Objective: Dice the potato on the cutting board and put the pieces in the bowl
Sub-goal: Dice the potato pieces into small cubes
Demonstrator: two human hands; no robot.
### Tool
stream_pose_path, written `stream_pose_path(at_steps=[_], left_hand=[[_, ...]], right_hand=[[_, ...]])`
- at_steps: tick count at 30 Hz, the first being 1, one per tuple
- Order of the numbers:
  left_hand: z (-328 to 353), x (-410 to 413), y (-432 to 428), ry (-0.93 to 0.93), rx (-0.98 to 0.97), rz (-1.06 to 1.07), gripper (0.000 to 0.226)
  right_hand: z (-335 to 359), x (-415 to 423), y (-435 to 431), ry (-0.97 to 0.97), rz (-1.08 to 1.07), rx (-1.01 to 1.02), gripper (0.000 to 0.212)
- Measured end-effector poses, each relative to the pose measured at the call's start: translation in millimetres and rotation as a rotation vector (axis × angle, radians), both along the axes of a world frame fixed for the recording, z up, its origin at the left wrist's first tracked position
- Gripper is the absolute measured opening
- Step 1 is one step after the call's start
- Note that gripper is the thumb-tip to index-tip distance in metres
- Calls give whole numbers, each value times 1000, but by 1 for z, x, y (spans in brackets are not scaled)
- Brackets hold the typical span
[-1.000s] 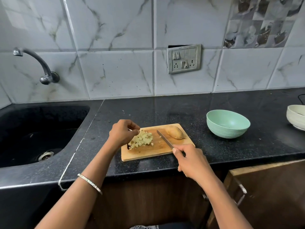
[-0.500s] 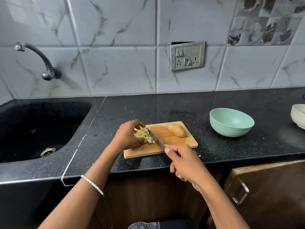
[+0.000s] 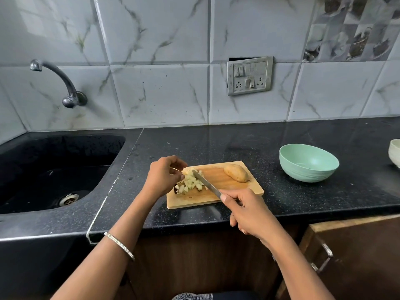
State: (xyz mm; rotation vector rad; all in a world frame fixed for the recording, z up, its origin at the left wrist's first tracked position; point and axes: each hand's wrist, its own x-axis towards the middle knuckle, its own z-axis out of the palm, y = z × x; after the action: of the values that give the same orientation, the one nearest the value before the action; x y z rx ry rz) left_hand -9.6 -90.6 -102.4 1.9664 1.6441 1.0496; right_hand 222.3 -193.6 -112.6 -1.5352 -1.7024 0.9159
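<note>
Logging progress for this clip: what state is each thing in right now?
Diced potato: piled at the left end of the cutting board.
Remaining potato: uncut, skin on, on the board.
Knife: gripped by right hand, blade against the dice.
Left hand: curled beside the dice.
Green bowl: upright, empty.
Tap: not running.

Soft daylight – sharp centre – wide-angle bending at edges.

No readable text, label, brand, number or sign shows on anything here.
</note>
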Motion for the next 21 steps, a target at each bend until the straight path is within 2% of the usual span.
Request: stream_pose_path(at_steps=[7, 13, 21], left_hand=[[-3, -4, -3, -52, 21, 43, 27], [-9, -4, -3, -66, 53, 62, 14], [-7, -4, -3, -45, 57, 63, 17]], right_hand=[[1, 0, 1, 18, -55, 22, 34], [0, 0, 2, -258, -207, 83, 31], [4, -17, -4, -108, -55, 53, 33]])
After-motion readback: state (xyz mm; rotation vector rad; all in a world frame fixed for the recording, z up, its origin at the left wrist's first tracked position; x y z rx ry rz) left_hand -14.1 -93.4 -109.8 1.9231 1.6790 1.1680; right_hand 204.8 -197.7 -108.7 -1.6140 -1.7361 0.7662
